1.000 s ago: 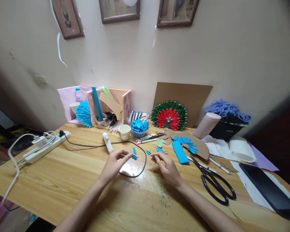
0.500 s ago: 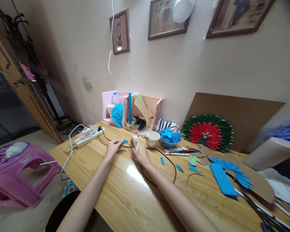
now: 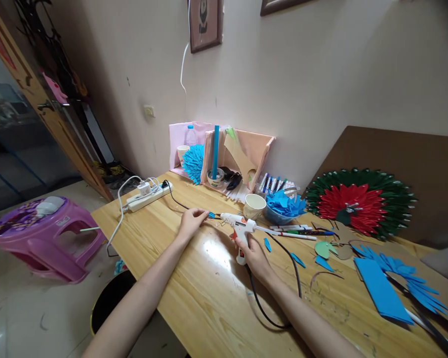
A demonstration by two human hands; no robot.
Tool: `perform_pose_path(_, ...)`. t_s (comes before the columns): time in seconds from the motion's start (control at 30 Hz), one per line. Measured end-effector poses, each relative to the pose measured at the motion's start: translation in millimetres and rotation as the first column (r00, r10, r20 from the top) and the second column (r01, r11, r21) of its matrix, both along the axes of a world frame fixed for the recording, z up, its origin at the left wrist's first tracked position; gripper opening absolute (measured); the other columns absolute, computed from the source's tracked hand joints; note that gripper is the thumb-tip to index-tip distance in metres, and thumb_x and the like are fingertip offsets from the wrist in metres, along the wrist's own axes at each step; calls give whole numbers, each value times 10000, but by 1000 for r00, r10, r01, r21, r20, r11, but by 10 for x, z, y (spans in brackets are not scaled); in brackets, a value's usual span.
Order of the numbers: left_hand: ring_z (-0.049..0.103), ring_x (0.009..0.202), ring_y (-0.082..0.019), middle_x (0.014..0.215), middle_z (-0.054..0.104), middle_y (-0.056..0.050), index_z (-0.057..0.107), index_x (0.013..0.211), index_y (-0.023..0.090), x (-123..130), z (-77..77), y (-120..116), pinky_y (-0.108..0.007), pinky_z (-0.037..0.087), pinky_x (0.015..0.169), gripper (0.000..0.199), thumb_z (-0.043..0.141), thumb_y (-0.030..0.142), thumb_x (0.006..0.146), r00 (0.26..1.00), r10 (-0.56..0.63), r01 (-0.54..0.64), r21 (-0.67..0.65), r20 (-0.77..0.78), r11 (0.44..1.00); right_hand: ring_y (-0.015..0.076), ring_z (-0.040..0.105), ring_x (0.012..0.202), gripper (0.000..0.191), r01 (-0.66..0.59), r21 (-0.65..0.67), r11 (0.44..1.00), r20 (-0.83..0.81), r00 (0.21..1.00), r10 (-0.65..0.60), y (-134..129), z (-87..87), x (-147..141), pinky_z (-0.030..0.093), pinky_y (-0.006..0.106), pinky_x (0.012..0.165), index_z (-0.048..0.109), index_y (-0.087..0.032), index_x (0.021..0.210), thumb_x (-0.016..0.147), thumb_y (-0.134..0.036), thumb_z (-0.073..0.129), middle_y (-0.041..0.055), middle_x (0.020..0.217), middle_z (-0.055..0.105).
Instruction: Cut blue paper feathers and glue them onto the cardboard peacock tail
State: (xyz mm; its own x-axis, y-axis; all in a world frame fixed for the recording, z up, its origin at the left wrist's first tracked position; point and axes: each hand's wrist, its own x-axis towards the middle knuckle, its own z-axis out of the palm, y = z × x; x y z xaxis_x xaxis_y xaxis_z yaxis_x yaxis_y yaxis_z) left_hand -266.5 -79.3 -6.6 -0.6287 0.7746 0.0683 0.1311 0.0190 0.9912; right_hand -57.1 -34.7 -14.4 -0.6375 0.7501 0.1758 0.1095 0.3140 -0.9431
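Note:
My right hand is wrapped round the handle of a white hot glue gun, its fingers by the orange trigger. The gun's nozzle points left, at a small blue paper piece. That piece is pinched between the fingertips of my left hand; whether the nozzle touches it I cannot tell. A glue stick sticks out of the back of the gun. From the handle a black cord loops over the wooden table.
A paper cup and a bowl of blue paper pieces stand behind the gun. To the left lies a white power strip. Pens, cut cardboard and folded blue paper lie to the right. A red-green paper flower leans behind.
My right hand has turned the glue gun sideways, so its nozzle now faces the blue piece in my left hand. The camera view has tilted down and left.

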Motion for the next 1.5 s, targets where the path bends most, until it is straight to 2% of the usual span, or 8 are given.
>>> perform_pose_path(0.17, 555, 554, -130, 593, 629, -35, 668, 690, 112, 15, 20, -25, -218, 414, 531, 256, 658, 358, 618, 999, -17, 16, -2, -49, 1000, 140, 511, 605, 327, -48, -54, 997, 11, 999, 49, -8, 6, -5, 396, 244, 570, 573, -139, 915, 824, -415, 424, 21, 731, 580)
perform_pose_path(0.37, 548, 538, -126, 578, 625, -34, 661, 671, 111, 48, 86, -51, -215, 406, 516, 262, 654, 368, 618, 995, -25, 26, 7, -95, 1000, 154, 519, 683, 270, -55, -16, 998, 7, 998, 55, -6, 22, 7, 402, 259, 649, 557, -149, 856, 819, -388, 436, 20, 754, 571)
perform_pose_path(0.6, 560, 540, -131, 584, 639, -43, 661, 671, 110, 64, 92, -38, -215, 419, 506, 291, 672, 390, 593, 997, -26, 26, 2, -71, 1000, 125, 479, 589, 238, -98, -49, 994, 2, 995, 98, -15, 37, 0, 389, 236, 569, 526, -160, 858, 832, -363, 403, -5, 695, 535)
perform_pose_path(0.77, 575, 548, -136, 608, 654, -51, 668, 694, 106, 80, 64, -35, -211, 427, 495, 285, 666, 379, 612, 998, -25, 24, -8, -62, 1000, 140, 492, 642, 253, -68, 13, 998, 6, 998, 68, 3, 16, 6, 392, 251, 616, 540, -157, 830, 821, -382, 425, 3, 709, 542)
perform_pose_path(0.97, 591, 569, -146, 638, 663, -66, 672, 721, 104, 78, 8, -28, -214, 440, 501, 265, 659, 352, 630, 998, -21, 20, -15, -60, 1000, 146, 500, 608, 282, -42, -25, 999, 30, 999, 43, 2, 8, 6, 386, 249, 578, 555, -149, 827, 810, -400, 427, 14, 694, 564)
perform_pose_path(1.27, 592, 587, -149, 647, 664, -69, 671, 724, 102, 90, 25, -39, -222, 445, 533, 267, 647, 355, 642, 996, -46, 45, -9, -82, 999, 157, 501, 666, 276, -34, -11, 999, 49, 998, 34, 10, -25, 7, 393, 257, 627, 538, -155, 817, 816, -405, 422, 20, 721, 558)
perform_pose_path(1.5, 583, 566, -148, 632, 657, -60, 664, 707, 107, 96, 28, -43, -222, 436, 512, 281, 646, 378, 636, 995, -51, 50, -17, -87, 999, 159, 500, 642, 268, -33, -11, 999, 26, 999, 34, -2, 8, 9, 394, 255, 612, 563, -145, 864, 809, -378, 441, 19, 700, 564)
